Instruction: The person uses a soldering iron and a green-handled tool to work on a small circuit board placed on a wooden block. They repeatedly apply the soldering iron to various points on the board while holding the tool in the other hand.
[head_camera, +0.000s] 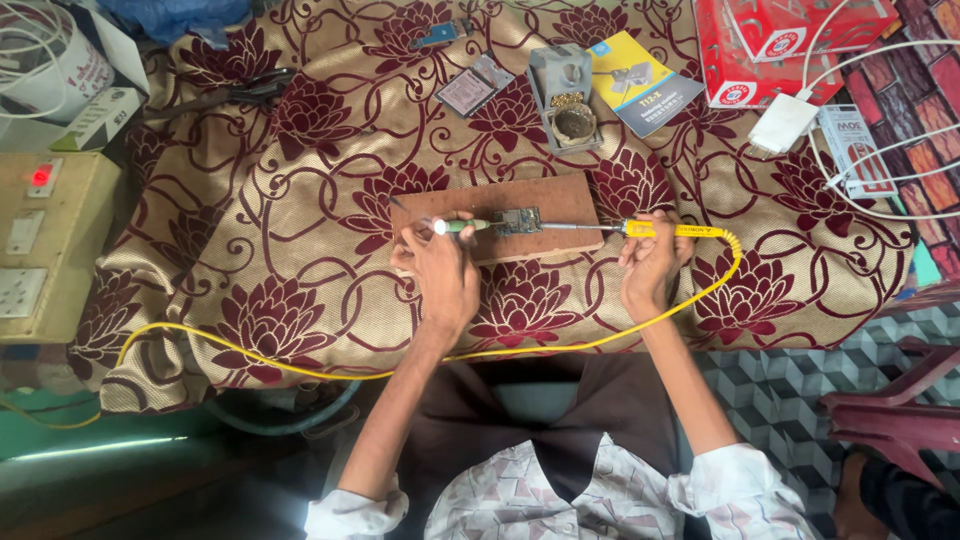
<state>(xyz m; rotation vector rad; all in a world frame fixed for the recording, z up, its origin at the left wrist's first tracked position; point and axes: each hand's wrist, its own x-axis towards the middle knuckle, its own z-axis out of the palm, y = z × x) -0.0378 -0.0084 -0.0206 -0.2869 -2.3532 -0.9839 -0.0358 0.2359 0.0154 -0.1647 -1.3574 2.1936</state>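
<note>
A brown wooden board (550, 200) lies on a floral maroon and gold cloth (300, 270). A small circuit board (517, 221) rests on the wooden board. My left hand (440, 268) holds a thin green tool (462, 226) whose tip points at the circuit board from the left. My right hand (652, 265) grips a yellow-handled soldering iron (670, 230); its metal tip reaches the circuit board from the right. The iron's yellow cable (400, 372) loops down across the cloth to the left.
A grey soldering stand (563, 95) with a brass wool pot sits behind the board, beside a yellow and blue leaflet (640, 85) and a small square part (468, 90). Red boxes (780, 45), a white charger (783, 123) at right; switch panel (35, 235) at left.
</note>
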